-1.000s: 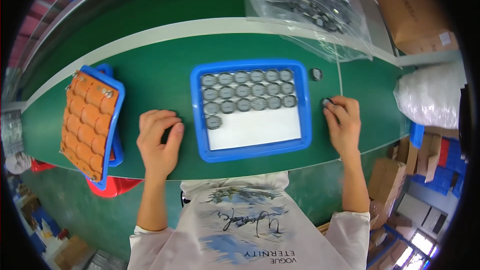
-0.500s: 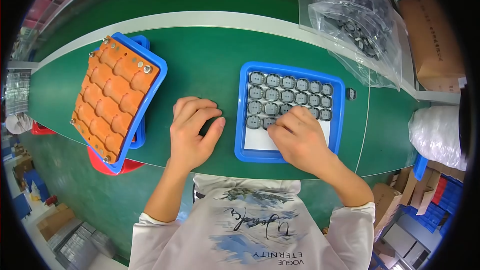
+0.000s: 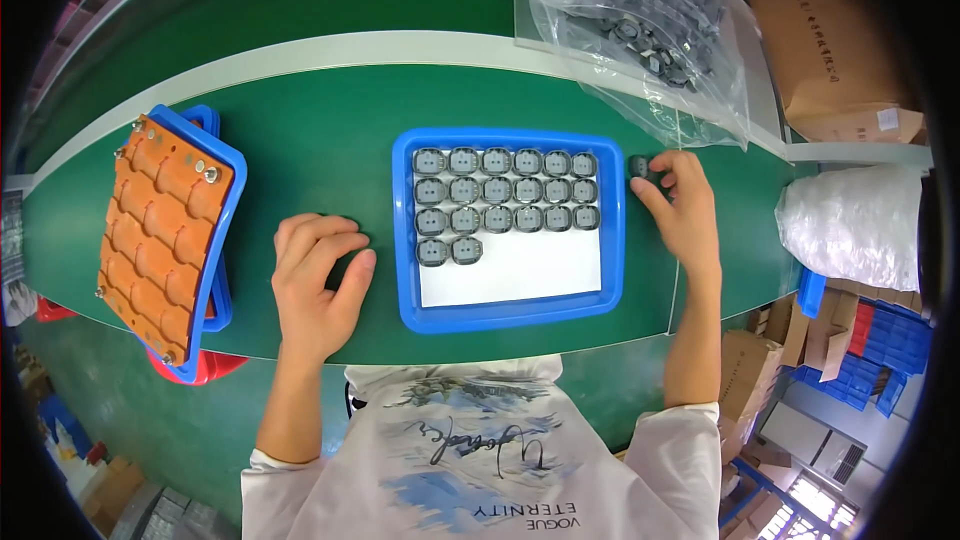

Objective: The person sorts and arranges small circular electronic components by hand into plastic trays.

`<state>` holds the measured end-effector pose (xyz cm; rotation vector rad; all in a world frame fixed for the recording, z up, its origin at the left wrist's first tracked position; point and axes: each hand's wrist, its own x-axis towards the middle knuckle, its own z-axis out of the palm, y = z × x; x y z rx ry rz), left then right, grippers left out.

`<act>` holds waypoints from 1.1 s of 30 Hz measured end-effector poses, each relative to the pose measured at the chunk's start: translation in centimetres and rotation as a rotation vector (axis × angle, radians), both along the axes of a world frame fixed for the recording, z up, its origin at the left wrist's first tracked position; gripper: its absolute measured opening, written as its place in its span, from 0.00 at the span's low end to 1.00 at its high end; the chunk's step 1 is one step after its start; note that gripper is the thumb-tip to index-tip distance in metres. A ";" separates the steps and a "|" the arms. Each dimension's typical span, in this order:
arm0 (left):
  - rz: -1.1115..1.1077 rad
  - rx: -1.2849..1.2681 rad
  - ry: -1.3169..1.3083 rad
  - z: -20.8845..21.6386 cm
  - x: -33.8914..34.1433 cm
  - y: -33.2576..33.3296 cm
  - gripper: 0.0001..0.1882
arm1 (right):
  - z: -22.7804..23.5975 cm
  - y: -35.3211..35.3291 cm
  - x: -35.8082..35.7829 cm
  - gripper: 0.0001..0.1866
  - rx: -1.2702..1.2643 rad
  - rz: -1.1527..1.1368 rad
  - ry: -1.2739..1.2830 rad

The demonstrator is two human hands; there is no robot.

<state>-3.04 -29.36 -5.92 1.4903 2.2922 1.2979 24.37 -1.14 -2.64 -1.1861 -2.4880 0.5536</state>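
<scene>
A blue tray (image 3: 408, 312) lined with white lies in front of me. Small grey plastic parts (image 3: 497, 190) fill three rows in it, and two more sit at the left of a fourth row. One loose grey part (image 3: 638, 166) lies on the table just right of the tray. At that part is my right hand (image 3: 682, 202), thumb and forefinger apart beside it; whether they touch it I cannot tell. My left hand (image 3: 318, 285) rests on the table left of the tray, fingers loosely curved, thumb apart, holding nothing.
An orange moulded plate (image 3: 160, 230) with round hollows and metal pins leans on blue trays (image 3: 222, 295) at the left. A clear bag (image 3: 650, 40) of grey parts lies at the back right. Beyond are a cardboard box (image 3: 830, 40) and a white wrapped bundle (image 3: 845, 230).
My right hand has left the tray's lower row and moved right to the loose part. The whole view has shifted, so the table things appear further left. My left hand keeps its pose.
</scene>
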 end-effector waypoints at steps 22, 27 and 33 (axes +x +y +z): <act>-0.009 0.003 0.017 -0.3 0.0 0.0 0.07 | -0.7 -9.7 -5.4 0.11 0.119 0.687 0.088; -0.002 -0.013 0.026 0.0 0.1 0.1 0.07 | -0.8 -9.1 -5.8 0.09 0.163 0.728 0.091; -0.013 0.003 -0.004 0.1 0.2 0.4 0.07 | -1.1 -9.0 -5.9 0.08 0.185 0.730 0.081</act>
